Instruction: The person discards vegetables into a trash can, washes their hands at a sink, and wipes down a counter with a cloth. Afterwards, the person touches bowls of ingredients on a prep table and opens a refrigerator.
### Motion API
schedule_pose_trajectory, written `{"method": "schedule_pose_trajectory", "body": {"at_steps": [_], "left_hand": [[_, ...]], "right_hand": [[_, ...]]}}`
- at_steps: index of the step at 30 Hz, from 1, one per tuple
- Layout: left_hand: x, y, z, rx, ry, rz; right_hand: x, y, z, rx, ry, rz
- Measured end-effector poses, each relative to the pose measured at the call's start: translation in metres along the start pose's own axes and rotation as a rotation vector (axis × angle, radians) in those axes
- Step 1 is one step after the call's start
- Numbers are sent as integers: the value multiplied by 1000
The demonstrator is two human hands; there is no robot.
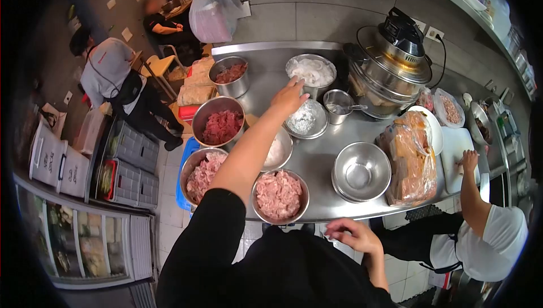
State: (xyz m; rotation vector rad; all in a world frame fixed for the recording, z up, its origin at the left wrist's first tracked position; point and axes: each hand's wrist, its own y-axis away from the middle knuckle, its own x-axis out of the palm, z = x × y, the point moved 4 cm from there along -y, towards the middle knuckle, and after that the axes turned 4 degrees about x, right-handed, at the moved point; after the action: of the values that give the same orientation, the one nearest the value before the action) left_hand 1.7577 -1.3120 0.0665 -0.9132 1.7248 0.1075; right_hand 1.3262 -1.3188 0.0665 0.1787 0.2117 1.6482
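Observation:
My left hand (289,98) reaches across the steel counter to the near rim of a bowl of white, shiny pieces (311,71); its fingertips are too small to read. Just below it is a bowl of white powder (305,119). My right hand (354,235) hovers in front of the counter edge, fingers bent and apart, with nothing seen in it. Ground pink meat (279,195) fills the bowl nearest my body. To the left stand bowls of red meat (222,126), pale pink meat (206,176) and darker meat (231,73). My left forearm partly covers another bowl with white contents (277,150).
Empty nested bowls (362,172) sit beside plastic-wrapped food (414,158). A small steel cup (338,107) holds a spoon. Behind is a large lidded cooker (390,73). At right, a co-worker (489,234) works at a white board (456,155); other people are at upper left.

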Motion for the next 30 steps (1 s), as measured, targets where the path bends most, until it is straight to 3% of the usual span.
{"method": "schedule_pose_trajectory", "body": {"at_steps": [4, 6, 7, 9, 10, 11, 12, 13, 16, 18, 20, 22, 25, 27, 28, 29, 30], "left_hand": [[24, -35, 31, -110, -99, 250], [24, -35, 32, -36, -221, 165], [25, -33, 31, -43, -238, 102], [18, -28, 23, -24, -299, 126], [15, -25, 19, 8, -353, 144], [16, -18, 20, 98, -356, -9], [14, -11, 19, 96, -352, -9], [10, -5, 21, 68, -349, -19], [-8, 19, 20, 7, -338, 42], [-20, 37, 29, -56, -358, 95], [-27, 56, 38, 23, -370, 53], [-50, 77, 35, -60, -280, 155], [-70, 115, 34, -28, -82, 88], [-87, 144, 31, 6, -37, -32], [-100, 160, 19, -106, -35, 132], [-115, 178, 4, -218, -31, 299], [-118, 199, -1, -276, -54, 353]], "right_hand": [[-7, 48, -70, 144, -318, -243], [-16, 71, -124, 242, -372, -490], [-14, 80, -154, 251, -376, -478], [-12, 108, -233, 479, -498, -716], [-8, 121, -269, 590, -445, -741], [-3, 138, -311, 701, -389, -768], [2, 159, -365, 708, -323, -736], [4, 178, -401, 779, 48, -668], [16, 191, -459, 696, 458, -460], [15, 180, -483, 628, 511, -378], [7, 162, -502, 552, 546, -313], [-4, 143, -522, 491, 574, -269], [-23, 112, -563, 365, 646, -213], [-40, 88, -617, 184, 809, -163], [-42, 73, -616, 11, 967, -150], [-52, 72, -515, 10, 793, -298], [-46, 56, -477, 394, -23, -406]]}}
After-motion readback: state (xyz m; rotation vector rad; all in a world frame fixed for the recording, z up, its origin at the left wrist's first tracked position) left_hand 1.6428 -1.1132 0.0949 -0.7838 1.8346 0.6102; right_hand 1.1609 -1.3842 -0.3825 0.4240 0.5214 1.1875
